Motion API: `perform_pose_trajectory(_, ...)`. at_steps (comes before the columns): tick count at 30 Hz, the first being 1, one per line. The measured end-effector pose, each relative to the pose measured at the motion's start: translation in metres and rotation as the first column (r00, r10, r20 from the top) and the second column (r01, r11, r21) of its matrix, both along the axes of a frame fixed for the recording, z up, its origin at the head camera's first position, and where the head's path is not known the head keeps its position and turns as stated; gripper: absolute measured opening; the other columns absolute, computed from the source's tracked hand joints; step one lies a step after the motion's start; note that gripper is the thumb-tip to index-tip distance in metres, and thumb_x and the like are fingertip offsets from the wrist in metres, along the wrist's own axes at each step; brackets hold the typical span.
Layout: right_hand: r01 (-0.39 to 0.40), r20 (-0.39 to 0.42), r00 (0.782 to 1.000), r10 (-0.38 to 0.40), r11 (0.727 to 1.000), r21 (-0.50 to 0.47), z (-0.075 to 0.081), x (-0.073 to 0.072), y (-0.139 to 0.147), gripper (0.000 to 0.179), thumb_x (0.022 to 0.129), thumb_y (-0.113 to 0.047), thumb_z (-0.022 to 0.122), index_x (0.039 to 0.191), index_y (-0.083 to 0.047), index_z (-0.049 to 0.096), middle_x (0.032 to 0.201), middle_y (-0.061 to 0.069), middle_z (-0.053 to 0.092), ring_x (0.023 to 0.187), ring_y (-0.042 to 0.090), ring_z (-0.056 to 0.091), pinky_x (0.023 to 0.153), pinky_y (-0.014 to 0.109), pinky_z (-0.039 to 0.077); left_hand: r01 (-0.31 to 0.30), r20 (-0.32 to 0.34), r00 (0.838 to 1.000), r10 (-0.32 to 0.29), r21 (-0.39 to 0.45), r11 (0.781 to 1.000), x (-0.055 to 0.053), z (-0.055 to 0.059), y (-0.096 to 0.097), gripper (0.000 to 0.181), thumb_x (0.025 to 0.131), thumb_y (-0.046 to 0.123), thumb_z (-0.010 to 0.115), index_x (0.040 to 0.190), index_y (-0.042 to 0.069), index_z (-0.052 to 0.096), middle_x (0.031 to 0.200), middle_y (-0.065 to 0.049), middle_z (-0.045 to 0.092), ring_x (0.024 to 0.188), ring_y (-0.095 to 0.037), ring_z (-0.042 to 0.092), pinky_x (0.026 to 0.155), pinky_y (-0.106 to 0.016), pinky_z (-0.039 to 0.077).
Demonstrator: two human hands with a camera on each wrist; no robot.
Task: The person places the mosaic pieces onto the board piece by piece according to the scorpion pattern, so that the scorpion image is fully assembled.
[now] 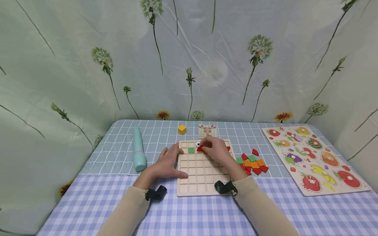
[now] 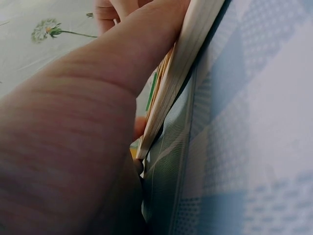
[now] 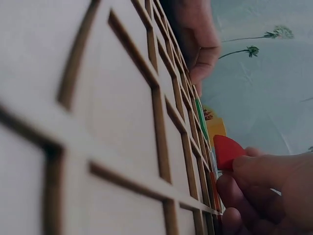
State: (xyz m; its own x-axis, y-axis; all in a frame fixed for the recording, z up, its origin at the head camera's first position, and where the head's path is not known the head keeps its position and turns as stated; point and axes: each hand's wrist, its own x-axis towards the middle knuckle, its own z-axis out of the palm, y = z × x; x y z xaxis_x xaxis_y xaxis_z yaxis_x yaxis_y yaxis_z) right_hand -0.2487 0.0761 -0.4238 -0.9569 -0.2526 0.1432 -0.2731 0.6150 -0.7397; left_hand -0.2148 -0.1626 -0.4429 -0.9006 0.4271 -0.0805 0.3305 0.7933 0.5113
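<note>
A wooden grid board (image 1: pixel 192 188) lies in front of me. My left hand (image 1: pixel 166 164) rests at its left edge, fingers spread, with thumb and index fingertip on the board. Between thumb and fingers my right hand (image 1: pixel 217 149) pinches a red quarter-circle piece (image 3: pixel 227 152), held just over the board's upper rows. A green square (image 1: pixel 191 150) sits in a cell left of that hand. Partly behind the hand are a white piece with an eye (image 1: pixel 197 144) and another red piece (image 1: pixel 228 148). The right hand hides some upper cells.
Loose red, green and orange pieces (image 1: pixel 251 164) are heaped right of the board. A small pattern card (image 1: pixel 202 132) stands behind it, near a yellow cube (image 1: pixel 181 129). A teal case (image 1: pixel 138 150) lies at left, a fruit puzzle board (image 1: pixel 298 173) at right.
</note>
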Motion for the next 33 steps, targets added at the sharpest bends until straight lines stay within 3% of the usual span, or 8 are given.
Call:
perform_pose_trajectory(13, -0.032, -0.005, 0.999, 0.032, 0.999, 0.038, -0.0074, -0.003, 0.0008, 0.012, 0.092, -0.011, 0.071, 0.104, -0.016, 0.072, 0.098, 0.003, 0.07, 0.086, 0.017, 0.059, 0.081, 0.032, 0.051, 0.002, -0.008, 1.0, -0.002, 0.009, 1.0, 0.0012, 0.0029, 0.0007, 0.089, 0.072, 0.058, 0.083, 0.135, 0.011, 0.043, 0.168, -0.017, 0.011, 0.157, -0.033, 0.008, 0.125, -0.059, 0.001)
perform_pose_trajectory(23, -0.054, -0.067, 0.996, 0.06, 0.994, 0.095, -0.0085, -0.0052, 0.0007, 0.014, 0.092, -0.013, 0.072, 0.106, -0.015, 0.075, 0.096, 0.003, 0.068, 0.082, 0.015, 0.058, 0.076, 0.031, 0.051, -0.001, -0.005, 1.0, 0.001, 0.015, 1.0, 0.0007, 0.0031, 0.0013, 0.089, 0.072, 0.058, 0.083, 0.135, 0.01, 0.042, 0.168, -0.016, 0.012, 0.157, -0.033, 0.008, 0.125, -0.059, 0.001)
perform_pose_trajectory(33, -0.052, -0.04, 0.998, 0.056, 0.994, 0.096, -0.0096, -0.0053, 0.0008, 0.014, 0.092, -0.013, 0.072, 0.105, -0.016, 0.075, 0.092, 0.001, 0.066, 0.081, 0.015, 0.057, 0.076, 0.03, 0.05, -0.019, 0.011, 1.0, 0.019, -0.013, 1.0, 0.0002, 0.0023, 0.0023, 0.09, 0.071, 0.06, 0.082, 0.136, 0.013, 0.042, 0.169, -0.013, 0.009, 0.158, -0.029, 0.006, 0.126, -0.056, -0.001)
